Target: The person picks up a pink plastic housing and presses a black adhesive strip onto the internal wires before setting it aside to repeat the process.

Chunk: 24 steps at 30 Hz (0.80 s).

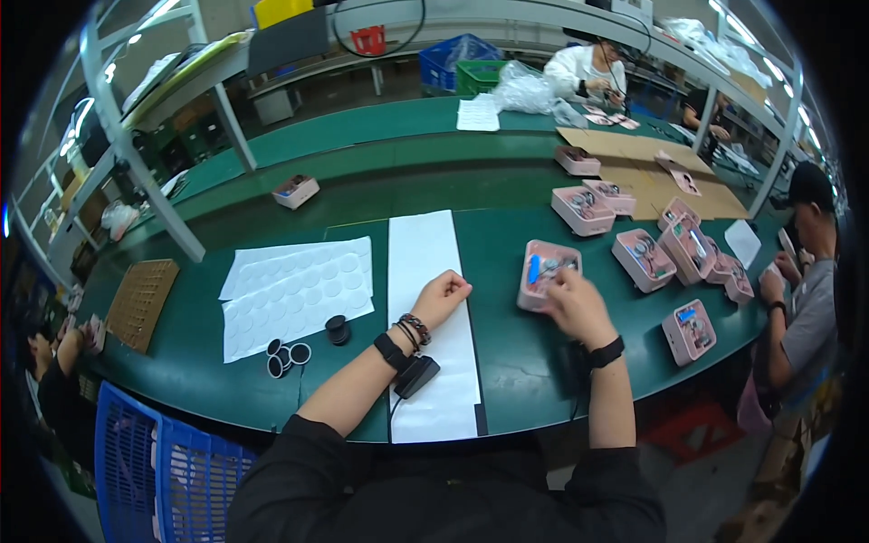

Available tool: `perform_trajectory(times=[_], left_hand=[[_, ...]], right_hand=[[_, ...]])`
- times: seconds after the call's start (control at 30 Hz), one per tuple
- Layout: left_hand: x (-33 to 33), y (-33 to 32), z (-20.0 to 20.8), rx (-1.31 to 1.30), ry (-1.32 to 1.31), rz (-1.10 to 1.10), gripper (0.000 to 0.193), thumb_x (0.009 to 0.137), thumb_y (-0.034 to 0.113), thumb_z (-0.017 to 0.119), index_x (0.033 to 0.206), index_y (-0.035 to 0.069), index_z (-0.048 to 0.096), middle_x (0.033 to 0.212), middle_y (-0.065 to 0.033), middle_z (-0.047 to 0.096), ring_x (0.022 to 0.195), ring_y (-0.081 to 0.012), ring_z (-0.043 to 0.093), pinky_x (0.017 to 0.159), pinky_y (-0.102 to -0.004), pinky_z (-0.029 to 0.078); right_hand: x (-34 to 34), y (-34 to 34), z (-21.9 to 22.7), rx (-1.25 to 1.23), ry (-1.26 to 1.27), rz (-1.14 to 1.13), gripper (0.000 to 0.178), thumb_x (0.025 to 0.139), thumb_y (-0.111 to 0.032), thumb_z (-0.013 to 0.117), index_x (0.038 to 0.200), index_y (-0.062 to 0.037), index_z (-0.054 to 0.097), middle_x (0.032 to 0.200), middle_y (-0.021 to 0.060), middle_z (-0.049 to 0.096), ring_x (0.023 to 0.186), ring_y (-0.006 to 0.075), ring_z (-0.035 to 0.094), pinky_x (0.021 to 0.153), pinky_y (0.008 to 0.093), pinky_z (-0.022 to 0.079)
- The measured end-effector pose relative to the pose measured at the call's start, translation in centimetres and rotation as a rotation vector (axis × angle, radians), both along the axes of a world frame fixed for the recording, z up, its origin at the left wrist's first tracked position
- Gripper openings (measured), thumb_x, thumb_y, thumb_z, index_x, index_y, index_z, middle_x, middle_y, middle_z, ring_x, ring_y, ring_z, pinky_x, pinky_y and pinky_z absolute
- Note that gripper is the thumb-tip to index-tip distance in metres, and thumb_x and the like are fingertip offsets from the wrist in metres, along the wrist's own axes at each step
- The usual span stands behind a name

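My left hand (442,300) hovers over a long white sheet (422,244), its fingers curled into a pinch. Whatever lies between those fingertips, if anything, is too small to make out. To the right, my right hand (579,309) grips the lower right of an open pink case (525,288). Wires and a blue part (535,266) show inside that case; my fingers hide part of it. Beneath my left wrist sits a small black device (417,376) with a cable. Black round rings (300,353) and a short black stack of discs (338,329) lie left of my forearm.
Sheets of round white stickers (299,294) lie at left, beside a brown slotted board (142,303). Several pink cases (644,259) crowd the right, near a seated co-worker (806,299). Another pink case (296,191) stands farther back. A blue crate (181,471) is at lower left.
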<state>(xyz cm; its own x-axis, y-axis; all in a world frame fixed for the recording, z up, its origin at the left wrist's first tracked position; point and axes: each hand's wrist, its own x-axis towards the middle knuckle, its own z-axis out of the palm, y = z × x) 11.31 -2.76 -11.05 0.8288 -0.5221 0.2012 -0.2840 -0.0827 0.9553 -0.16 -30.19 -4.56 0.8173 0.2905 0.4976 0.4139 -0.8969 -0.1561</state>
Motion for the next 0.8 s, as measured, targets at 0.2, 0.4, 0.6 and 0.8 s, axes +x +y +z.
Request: perform_trajectory(times=[0.2, 0.4, 0.6, 0.8], left_hand=[[-0.4, 1.7, 0.8, -0.091, 0.034, 0.1, 0.012, 0.092, 0.013, 0.066, 0.09, 0.005, 0.058, 0.077, 0.0034, 0.058, 0.069, -0.0037, 0.051, 0.063, -0.0194, 0.044], [-1.6, 1.0, 1.1, -0.293, 0.311, 0.203, 0.009, 0.093, 0.011, 0.063, 0.09, 0.005, 0.057, 0.07, 0.0054, 0.055, 0.059, -0.0017, 0.044, 0.054, -0.0189, 0.037], [-2.4, 2.7, 1.7, -0.082, 0.275, 0.342, 0.005, 0.095, 0.009, 0.059, 0.092, 0.006, 0.057, 0.068, 0.0067, 0.053, 0.061, -0.0017, 0.045, 0.056, -0.0181, 0.036], [-3.5, 1.4, 2.7, -0.046, 0.248, 0.149, 0.014, 0.094, 0.019, 0.061, 0.093, 0.007, 0.055, 0.06, -0.0015, 0.054, 0.053, -0.0123, 0.048, 0.051, -0.0295, 0.037]], right_hand=[[-1.1, 4.3, 5.9, -0.194, -0.456, -0.265, 0.031, 0.069, -0.012, 0.074, 0.097, -0.0077, 0.061, 0.103, 0.0107, 0.057, 0.095, 0.0306, 0.057, 0.081, 0.041, 0.048], [6.3, 11.3, 7.8, -0.472, 0.371, 0.621, 0.027, 0.079, -0.027, 0.07, 0.101, -0.0134, 0.064, 0.104, 0.0068, 0.063, 0.096, 0.0259, 0.063, 0.08, 0.0411, 0.051], [35.5, 1.3, 8.3, -0.523, 0.341, -0.286, 0.023, 0.087, -0.024, 0.059, 0.091, -0.0047, 0.071, 0.101, 0.0173, 0.07, 0.091, 0.0334, 0.068, 0.076, 0.0449, 0.055], [49.1, -26.1, -2.0, -1.335, 0.286, -0.432, 0.033, 0.08, -0.031, 0.063, 0.098, -0.0051, 0.072, 0.108, 0.014, 0.07, 0.103, 0.0301, 0.067, 0.082, 0.0494, 0.054]])
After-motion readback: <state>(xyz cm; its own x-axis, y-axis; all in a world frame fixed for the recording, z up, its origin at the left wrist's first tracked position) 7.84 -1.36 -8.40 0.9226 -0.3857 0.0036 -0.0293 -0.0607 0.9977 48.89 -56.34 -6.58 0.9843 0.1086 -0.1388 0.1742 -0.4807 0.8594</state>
